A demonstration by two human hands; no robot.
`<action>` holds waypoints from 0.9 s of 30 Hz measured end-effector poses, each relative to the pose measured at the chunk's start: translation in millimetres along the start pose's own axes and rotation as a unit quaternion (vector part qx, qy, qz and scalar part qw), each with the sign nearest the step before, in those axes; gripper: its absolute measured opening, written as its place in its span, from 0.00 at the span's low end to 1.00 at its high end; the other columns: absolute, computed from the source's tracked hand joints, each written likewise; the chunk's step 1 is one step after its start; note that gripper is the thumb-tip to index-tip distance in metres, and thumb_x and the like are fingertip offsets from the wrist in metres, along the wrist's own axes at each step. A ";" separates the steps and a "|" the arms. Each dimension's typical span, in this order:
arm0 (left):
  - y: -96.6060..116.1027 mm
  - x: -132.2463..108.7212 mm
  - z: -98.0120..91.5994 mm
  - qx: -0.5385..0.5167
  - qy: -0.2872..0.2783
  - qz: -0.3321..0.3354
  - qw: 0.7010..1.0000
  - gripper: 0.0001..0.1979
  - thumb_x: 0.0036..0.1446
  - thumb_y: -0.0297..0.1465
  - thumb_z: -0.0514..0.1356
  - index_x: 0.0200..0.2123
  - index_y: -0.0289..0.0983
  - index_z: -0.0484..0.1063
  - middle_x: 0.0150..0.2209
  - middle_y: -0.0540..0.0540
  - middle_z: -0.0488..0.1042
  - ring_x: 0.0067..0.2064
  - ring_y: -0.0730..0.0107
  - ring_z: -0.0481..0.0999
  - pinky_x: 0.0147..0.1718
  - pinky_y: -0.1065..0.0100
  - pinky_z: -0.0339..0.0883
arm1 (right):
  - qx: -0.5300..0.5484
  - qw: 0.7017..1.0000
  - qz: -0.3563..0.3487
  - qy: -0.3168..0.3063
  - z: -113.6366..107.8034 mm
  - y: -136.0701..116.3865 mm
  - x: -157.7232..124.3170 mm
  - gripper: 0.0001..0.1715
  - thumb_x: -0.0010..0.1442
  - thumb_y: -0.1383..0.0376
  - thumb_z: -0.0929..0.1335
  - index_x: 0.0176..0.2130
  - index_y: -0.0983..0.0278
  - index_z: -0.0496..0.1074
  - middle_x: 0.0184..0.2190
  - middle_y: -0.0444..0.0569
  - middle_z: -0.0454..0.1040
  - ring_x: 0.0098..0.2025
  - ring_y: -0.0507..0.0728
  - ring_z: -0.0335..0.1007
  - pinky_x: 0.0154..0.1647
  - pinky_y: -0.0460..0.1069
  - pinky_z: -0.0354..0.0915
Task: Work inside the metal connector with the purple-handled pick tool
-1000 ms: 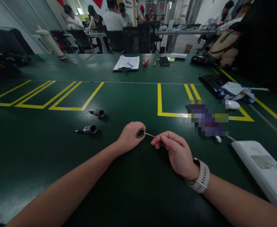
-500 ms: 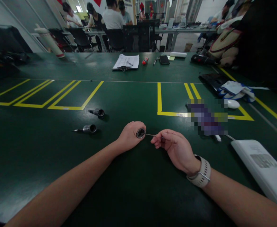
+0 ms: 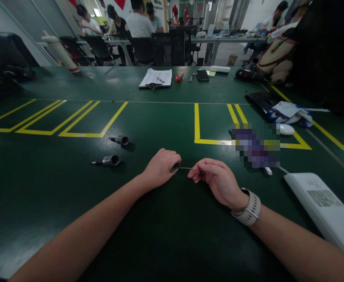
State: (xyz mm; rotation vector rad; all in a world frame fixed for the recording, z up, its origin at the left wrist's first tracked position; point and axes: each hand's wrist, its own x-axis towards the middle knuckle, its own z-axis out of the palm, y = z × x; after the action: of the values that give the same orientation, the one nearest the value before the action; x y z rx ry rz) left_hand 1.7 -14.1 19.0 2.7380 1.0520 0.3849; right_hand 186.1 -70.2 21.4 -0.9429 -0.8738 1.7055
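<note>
My left hand (image 3: 161, 168) is closed around a hollow metal cylinder (image 3: 175, 167), whose round open end faces right; the rest of it is hidden in the fist. In a pinch, my right hand (image 3: 215, 176) grips a thin metal rod (image 3: 185, 168). The rod's left end reaches the mouth of the cylinder; whether it goes inside is not clear. Its other end disappears among my right fingers. Left of my hands lie two dark metal parts, each with an open cup and a thin pointed stem: a farther one (image 3: 121, 140) and a nearer one (image 3: 108, 160).
Yellow tape (image 3: 215, 141) marks boxes on the green table (image 3: 160, 243). To the right lie a blurred purple item (image 3: 252, 149), a white mouse (image 3: 286, 129), gloves (image 3: 290, 112) and a large white device (image 3: 321, 203). A clipboard (image 3: 155, 79) lies farther back. People sit beyond the table.
The cylinder's mouth has tilted and is seen more edge-on, with my left fingers turned further over it. My right hand keeps its pinch on the rod.
</note>
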 end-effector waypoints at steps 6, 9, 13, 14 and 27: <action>-7.1 -1.1 3.1 -0.042 0.009 -0.032 0.999 0.02 0.51 0.24 0.55 0.27 0.35 0.64 0.26 0.50 0.69 0.29 0.71 0.68 0.32 0.68 0.57 | 0.010 1.000 0.000 0.004 -0.1 -0.9 0.4 0.08 0.52 0.69 0.65 0.25 0.67 0.73 0.24 0.50 0.76 0.26 0.53 0.68 0.29 0.48 0.61; -10.8 -2.0 6.1 -0.055 0.031 -0.045 0.997 0.03 0.53 0.27 0.55 0.27 0.36 0.64 0.25 0.52 0.68 0.28 0.72 0.67 0.32 0.68 0.57 | 0.015 1.000 -0.005 0.001 -1.0 -0.1 0.4 0.09 0.53 0.69 0.64 0.25 0.67 0.73 0.24 0.50 0.76 0.27 0.53 0.68 0.29 0.48 0.61; -14.8 -2.2 7.5 -0.065 0.044 -0.060 0.995 0.05 0.53 0.28 0.56 0.26 0.36 0.64 0.24 0.53 0.67 0.27 0.73 0.66 0.31 0.69 0.57 | 0.014 1.000 -0.016 0.002 -1.9 1.7 -0.3 0.09 0.53 0.69 0.64 0.24 0.66 0.73 0.23 0.49 0.75 0.26 0.52 0.67 0.28 0.48 0.60; -15.4 -2.0 7.5 -0.066 0.047 -0.063 0.995 0.05 0.53 0.29 0.56 0.26 0.36 0.64 0.24 0.53 0.67 0.26 0.74 0.66 0.31 0.69 0.57 | 0.012 1.000 -0.019 0.002 -2.0 2.2 -0.5 0.09 0.53 0.69 0.64 0.24 0.66 0.73 0.23 0.48 0.75 0.26 0.52 0.67 0.28 0.48 0.60; -15.0 -2.9 9.2 -0.111 0.103 -0.096 0.984 0.08 0.52 0.32 0.59 0.25 0.36 0.64 0.24 0.52 0.66 0.26 0.74 0.66 0.27 0.71 0.58 | -0.052 0.998 -0.033 0.019 2.3 4.3 -5.2 0.09 0.53 0.66 0.65 0.24 0.65 0.71 0.22 0.46 0.73 0.25 0.52 0.64 0.28 0.48 0.59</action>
State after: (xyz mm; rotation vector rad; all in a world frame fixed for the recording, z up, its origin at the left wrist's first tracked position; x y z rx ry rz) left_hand -6.9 -5.8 5.8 2.4158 1.2287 0.7193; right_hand 183.5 -76.7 19.6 -1.0022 -0.9645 1.5944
